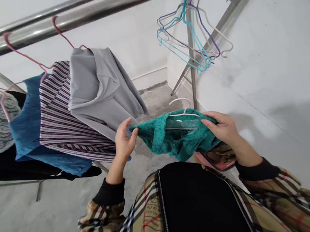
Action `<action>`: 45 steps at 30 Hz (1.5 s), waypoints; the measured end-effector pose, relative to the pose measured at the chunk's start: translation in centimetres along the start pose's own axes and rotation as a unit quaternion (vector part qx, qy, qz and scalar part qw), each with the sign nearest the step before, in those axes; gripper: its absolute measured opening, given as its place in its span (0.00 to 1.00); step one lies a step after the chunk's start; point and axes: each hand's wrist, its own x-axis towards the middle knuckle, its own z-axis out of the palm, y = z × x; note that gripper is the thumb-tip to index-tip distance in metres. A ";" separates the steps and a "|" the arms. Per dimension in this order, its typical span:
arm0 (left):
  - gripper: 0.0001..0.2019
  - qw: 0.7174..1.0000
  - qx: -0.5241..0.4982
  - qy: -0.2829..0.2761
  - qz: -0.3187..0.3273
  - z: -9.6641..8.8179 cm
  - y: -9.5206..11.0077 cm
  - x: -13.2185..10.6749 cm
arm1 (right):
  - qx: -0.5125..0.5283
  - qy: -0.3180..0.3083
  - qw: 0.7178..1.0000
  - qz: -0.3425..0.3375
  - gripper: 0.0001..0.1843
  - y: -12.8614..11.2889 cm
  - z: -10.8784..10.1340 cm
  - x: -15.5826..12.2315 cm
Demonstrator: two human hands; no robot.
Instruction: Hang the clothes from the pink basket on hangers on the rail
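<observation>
Teal lace top point(178, 137) is held up in front of the person's chest, above the concrete floor point(153, 101), with a white hanger point(180, 107) inside it and the hook rising past the neckline. The left hand point(124, 140) has its fingers point(129, 132) closed narrowly on the top's left edge, while the right hand point(221, 126) curls its fingers point(210, 118) over the opposite side. Just left of the left hand, a grey shirt point(98, 89), a striped top point(70, 118) and a blue top point(36, 119) hang in a row from a steel rail point(48, 27). Empty wire hangers point(190, 32) dangle beside an upright post point(194, 81). Below the right hand, a pink-and-brown object point(219, 159) is too hidden to identify. The person wears a plaid jacket point(101, 228).
</observation>
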 end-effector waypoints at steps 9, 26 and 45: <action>0.15 0.991 -0.104 -0.057 -0.065 -0.6 -2.6 1.4 | 0.008 0.016 1.000 -0.010 0.10 0.5 -0.7 0.6; 0.09 0.988 -0.010 -0.021 0.154 1.2 -0.4 -0.2 | 0.375 -0.143 0.871 0.285 0.14 -1.5 -1.2 0.4; 0.11 0.999 -0.020 -0.001 0.049 -0.5 -1.9 -0.3 | 0.102 -0.225 0.946 0.209 0.25 1.2 -3.9 1.3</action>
